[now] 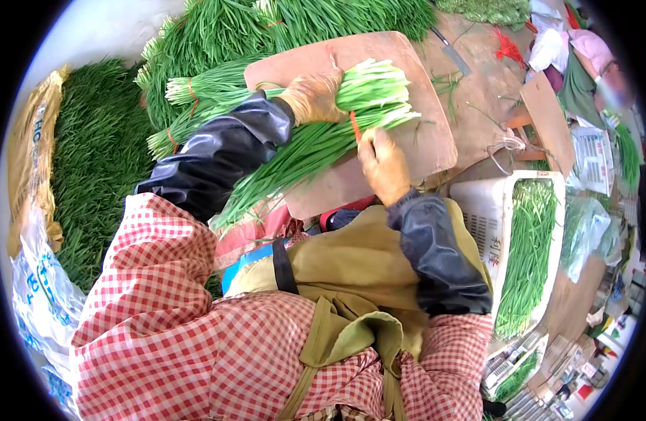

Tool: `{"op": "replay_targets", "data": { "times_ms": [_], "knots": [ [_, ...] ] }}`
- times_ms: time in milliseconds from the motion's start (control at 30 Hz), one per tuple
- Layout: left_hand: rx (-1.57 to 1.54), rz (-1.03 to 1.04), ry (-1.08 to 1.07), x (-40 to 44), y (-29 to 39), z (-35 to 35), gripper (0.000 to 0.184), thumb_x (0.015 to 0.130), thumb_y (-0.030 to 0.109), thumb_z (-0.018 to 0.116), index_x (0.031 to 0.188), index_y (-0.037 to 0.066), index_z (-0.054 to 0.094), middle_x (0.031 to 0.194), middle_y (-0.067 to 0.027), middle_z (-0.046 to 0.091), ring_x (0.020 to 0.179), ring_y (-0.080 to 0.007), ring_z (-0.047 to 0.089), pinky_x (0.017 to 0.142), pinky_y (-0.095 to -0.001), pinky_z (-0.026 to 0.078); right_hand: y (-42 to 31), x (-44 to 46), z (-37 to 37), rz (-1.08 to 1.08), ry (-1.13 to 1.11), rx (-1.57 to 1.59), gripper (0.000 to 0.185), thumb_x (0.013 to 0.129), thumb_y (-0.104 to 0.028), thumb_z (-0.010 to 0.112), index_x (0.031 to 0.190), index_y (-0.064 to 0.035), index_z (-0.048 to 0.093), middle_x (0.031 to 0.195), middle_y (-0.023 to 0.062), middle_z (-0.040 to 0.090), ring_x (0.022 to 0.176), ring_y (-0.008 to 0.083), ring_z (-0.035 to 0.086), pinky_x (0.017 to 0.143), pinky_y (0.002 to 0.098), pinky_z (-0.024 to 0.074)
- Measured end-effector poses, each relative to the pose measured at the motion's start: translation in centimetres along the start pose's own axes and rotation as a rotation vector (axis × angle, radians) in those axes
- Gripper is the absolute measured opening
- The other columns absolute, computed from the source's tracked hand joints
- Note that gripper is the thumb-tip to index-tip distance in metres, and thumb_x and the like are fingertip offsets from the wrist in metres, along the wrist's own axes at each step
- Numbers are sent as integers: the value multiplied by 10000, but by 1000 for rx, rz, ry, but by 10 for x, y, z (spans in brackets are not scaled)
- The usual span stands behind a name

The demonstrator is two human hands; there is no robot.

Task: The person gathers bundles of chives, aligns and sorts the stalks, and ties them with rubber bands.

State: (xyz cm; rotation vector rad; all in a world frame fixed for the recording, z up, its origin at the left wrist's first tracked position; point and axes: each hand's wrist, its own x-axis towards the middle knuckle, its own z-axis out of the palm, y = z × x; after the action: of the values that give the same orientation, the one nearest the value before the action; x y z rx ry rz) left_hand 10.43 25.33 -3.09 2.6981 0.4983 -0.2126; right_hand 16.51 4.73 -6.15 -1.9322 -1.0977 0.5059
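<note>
A bunch of garlic chives (371, 88) lies across a tan board (435, 144), its pale cut ends to the right and green leaves trailing to the lower left. My left hand (312, 97) is closed around the bunch near its pale end. Just below it, my right hand (383, 165) pinches a red band (354, 126) that runs up against the stems. Whether the band circles the whole bunch is hidden behind the stems and my left hand.
Tied chive bunches (189, 91) are stacked behind and left of the board. A knife (455, 57) lies at the back right, near red ties (508, 48). To my right stands a white crate (505, 210) of chives. Another person (583, 59) is at the upper right.
</note>
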Motion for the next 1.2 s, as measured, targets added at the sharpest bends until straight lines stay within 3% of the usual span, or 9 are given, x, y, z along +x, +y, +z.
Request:
{"op": "replay_targets", "data": {
  "times_ms": [167, 267, 333, 467, 733, 833, 933, 1133, 1200],
  "knots": [
    [90, 30, 154, -4, 7, 16, 602, 687, 364, 720, 1105, -5, 494, 985, -210, 651, 953, -350, 637, 812, -416, 504, -19, 43, 24, 62, 280, -14, 99, 873, -169, 557, 847, -75, 543, 729, 173, 605, 713, 363, 610, 628, 434, 470],
    [-9, 60, 37, 2, 0, 6, 609, 700, 331, 717, 1111, -31, 452, 980, -220, 627, 948, -348, 624, 797, -420, 496, -31, 45, 23, -238, 271, -575, 58, 821, -137, 599, 842, -89, 573, 734, 49, 604, 597, 229, 562, 597, 356, 469],
    [-23, 18, -46, 13, -12, 5, 605, 709, 329, 713, 1133, -16, 452, 1027, -215, 616, 983, -336, 611, 824, -396, 489, -61, 52, 10, -290, -33, -983, 116, 792, -178, 592, 867, -90, 600, 926, 79, 633, 918, 256, 622, 835, 473, 453],
    [-182, 154, -56, 12, -32, 3, 635, 723, 345, 709, 1189, -5, 458, 1083, -203, 613, 1061, -332, 577, 882, -371, 459, -64, 59, 11, -940, 73, -976, 145, 827, -136, 531, 926, -66, 612, 1093, 81, 579, 951, 217, 557, 873, 426, 417],
    [-623, 212, -238, 2, -22, -9, 856, 672, 412, 794, 1298, -35, 417, 1201, -234, 574, 1141, -322, 550, 956, -366, 421, -14, 33, -8, -259, 190, -654, 188, 805, -127, 584, 978, -62, 553, 1159, 92, 536, 727, 282, 613, 660, 423, 500],
    [-196, 35, -47, -8, -5, -10, 1297, 568, 691, 747, 1450, -51, 151, 1346, -310, 419, 1265, -370, 437, 1054, -405, 351, -6, 37, 4, -149, 325, -520, 211, 819, -143, 587, 1001, -49, 535, 1131, 136, 535, 778, 344, 616, 712, 460, 505],
    [184, -21, 118, -38, 26, 0, 1359, 535, 717, 745, 1465, -29, 94, 1382, -334, 358, 1287, -410, 398, 1070, -498, 310, -4, 46, 10, -14, 312, -493, 218, 811, -129, 595, 993, -35, 520, 1103, 170, 533, 775, 379, 605, 729, 476, 501],
    [318, -138, 290, -48, 47, 40, 1206, 598, 512, 786, 1464, 1, 121, 1397, -301, 338, 1299, -416, 362, 1092, -537, 246, -21, 29, 15, 61, 391, -381, 132, 764, -128, 597, 841, -23, 578, 1100, 161, 562, 844, 365, 598, 744, 472, 473],
    [311, -119, 320, -37, 37, 43, 1069, 656, 411, 753, 1445, -17, 173, 1360, -275, 389, 1263, -391, 408, 1093, -500, 267, -38, 11, 21, -176, 464, -634, 153, 746, -145, 606, 849, -32, 596, 1158, 124, 565, 933, 317, 586, 856, 485, 437]
  ]
}}
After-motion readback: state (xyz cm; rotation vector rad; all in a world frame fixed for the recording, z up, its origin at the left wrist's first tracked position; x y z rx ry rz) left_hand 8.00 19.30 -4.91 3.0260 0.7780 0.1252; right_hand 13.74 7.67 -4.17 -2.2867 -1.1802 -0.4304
